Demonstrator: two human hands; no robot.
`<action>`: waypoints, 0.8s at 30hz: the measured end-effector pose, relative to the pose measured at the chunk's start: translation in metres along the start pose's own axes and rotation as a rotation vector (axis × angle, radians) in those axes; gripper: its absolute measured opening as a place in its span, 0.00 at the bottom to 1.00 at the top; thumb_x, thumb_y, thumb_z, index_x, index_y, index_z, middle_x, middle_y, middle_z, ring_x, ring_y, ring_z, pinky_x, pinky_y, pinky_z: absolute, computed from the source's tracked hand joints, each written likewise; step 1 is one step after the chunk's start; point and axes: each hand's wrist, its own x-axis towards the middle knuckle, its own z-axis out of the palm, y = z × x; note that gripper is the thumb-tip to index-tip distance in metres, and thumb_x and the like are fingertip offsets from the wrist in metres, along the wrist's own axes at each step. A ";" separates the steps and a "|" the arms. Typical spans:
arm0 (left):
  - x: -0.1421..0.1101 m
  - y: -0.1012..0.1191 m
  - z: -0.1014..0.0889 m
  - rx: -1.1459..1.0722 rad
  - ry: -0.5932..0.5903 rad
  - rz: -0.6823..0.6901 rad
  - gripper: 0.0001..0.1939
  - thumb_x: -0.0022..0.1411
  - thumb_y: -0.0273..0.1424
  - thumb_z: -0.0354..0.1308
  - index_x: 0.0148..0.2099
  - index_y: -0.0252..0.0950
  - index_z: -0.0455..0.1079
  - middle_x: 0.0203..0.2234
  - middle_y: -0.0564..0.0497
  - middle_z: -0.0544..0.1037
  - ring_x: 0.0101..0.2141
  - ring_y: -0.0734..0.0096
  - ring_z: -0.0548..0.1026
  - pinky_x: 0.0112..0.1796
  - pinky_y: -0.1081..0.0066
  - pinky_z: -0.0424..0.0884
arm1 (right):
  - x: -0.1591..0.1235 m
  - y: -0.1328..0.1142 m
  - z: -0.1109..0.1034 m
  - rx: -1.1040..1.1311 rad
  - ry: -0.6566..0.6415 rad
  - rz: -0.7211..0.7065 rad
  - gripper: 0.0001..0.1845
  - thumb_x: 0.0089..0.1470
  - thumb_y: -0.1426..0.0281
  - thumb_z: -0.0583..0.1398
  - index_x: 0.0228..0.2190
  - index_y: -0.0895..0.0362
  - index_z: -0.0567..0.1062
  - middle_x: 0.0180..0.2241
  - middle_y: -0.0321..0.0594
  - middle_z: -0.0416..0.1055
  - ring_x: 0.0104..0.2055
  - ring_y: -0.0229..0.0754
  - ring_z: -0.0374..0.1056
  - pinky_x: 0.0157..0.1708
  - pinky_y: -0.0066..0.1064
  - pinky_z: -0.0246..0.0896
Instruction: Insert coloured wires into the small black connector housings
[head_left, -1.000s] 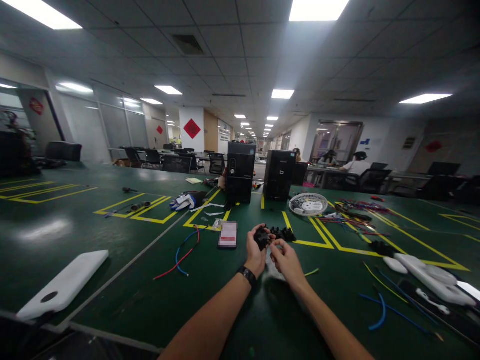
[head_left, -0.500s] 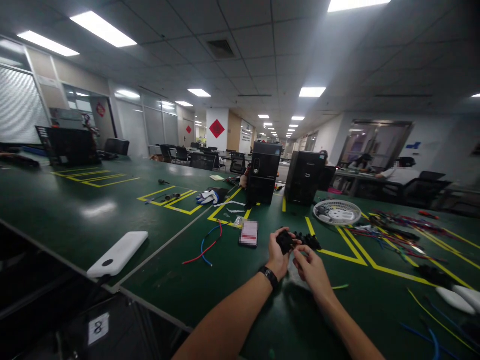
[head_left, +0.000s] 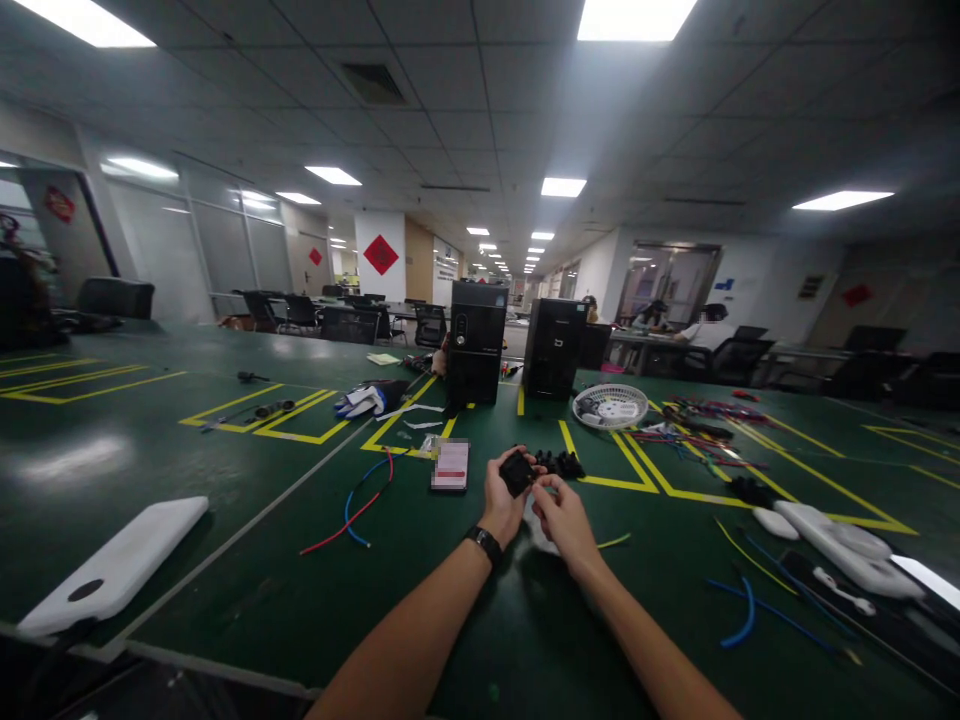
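Note:
My left hand (head_left: 501,505), with a dark watch on its wrist, is closed around a small black blocky part (head_left: 517,473) and holds it above the green table. Close against that part, my right hand (head_left: 559,512) has its thumb and fingers pinched together. What sits in the pinch is too small to make out. Just beyond my fingers lies a clump of black parts (head_left: 561,464). A short yellow-green wire (head_left: 615,541) is on the table beside my right wrist. Left of my hands are a phone-like device (head_left: 450,466) and a red wire (head_left: 352,522) with a blue wire (head_left: 349,510).
Two black computer towers (head_left: 477,345) stand at the back. A white round basket (head_left: 610,407) and bundled coloured wires (head_left: 705,430) lie to the right. Gloves (head_left: 371,399) rest back left, a white power bank (head_left: 120,565) front left. People sit at a far table.
The camera view has turned to the right, so everything appears shifted left. Both hands stay together at the black part, which now shows a flatter face.

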 end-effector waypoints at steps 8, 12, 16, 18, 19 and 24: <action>-0.002 0.000 0.003 -0.007 0.011 -0.037 0.15 0.54 0.35 0.49 0.37 0.31 0.71 0.25 0.47 0.75 0.28 0.62 0.76 0.34 0.64 0.70 | 0.001 0.002 0.001 -0.048 0.034 -0.007 0.11 0.52 0.60 0.55 0.29 0.56 0.65 0.15 0.28 0.60 0.13 0.30 0.49 0.14 0.22 0.42; -0.003 0.000 0.004 0.033 0.001 -0.022 0.15 0.54 0.35 0.49 0.37 0.32 0.71 0.26 0.47 0.75 0.28 0.64 0.75 0.35 0.64 0.69 | 0.001 0.003 0.000 -0.047 0.040 0.006 0.12 0.51 0.59 0.56 0.29 0.56 0.65 0.15 0.28 0.60 0.13 0.31 0.50 0.14 0.22 0.42; -0.004 0.000 0.005 0.268 -0.009 0.130 0.15 0.54 0.34 0.49 0.37 0.32 0.72 0.28 0.47 0.76 0.30 0.67 0.74 0.35 0.68 0.68 | 0.002 0.006 -0.002 0.019 0.000 0.044 0.16 0.51 0.55 0.55 0.28 0.55 0.63 0.15 0.27 0.59 0.12 0.30 0.47 0.12 0.22 0.40; -0.006 0.001 0.005 0.333 -0.008 0.195 0.13 0.54 0.33 0.50 0.36 0.33 0.73 0.32 0.47 0.76 0.32 0.69 0.73 0.36 0.72 0.67 | 0.003 0.008 -0.003 0.054 -0.024 0.068 0.18 0.50 0.53 0.55 0.28 0.55 0.62 0.14 0.26 0.59 0.11 0.29 0.46 0.12 0.22 0.39; -0.008 0.001 0.005 0.347 -0.016 0.209 0.13 0.54 0.33 0.50 0.36 0.33 0.73 0.32 0.47 0.76 0.32 0.69 0.73 0.35 0.73 0.66 | 0.003 0.009 -0.003 0.065 -0.033 0.085 0.19 0.50 0.52 0.56 0.28 0.55 0.62 0.14 0.26 0.59 0.11 0.29 0.46 0.11 0.21 0.39; -0.016 0.002 0.011 0.502 -0.151 0.260 0.12 0.57 0.31 0.50 0.36 0.35 0.74 0.24 0.50 0.74 0.26 0.70 0.71 0.30 0.73 0.65 | 0.001 0.013 -0.004 0.036 -0.077 0.161 0.25 0.50 0.47 0.54 0.25 0.58 0.65 0.13 0.26 0.56 0.11 0.28 0.45 0.11 0.21 0.37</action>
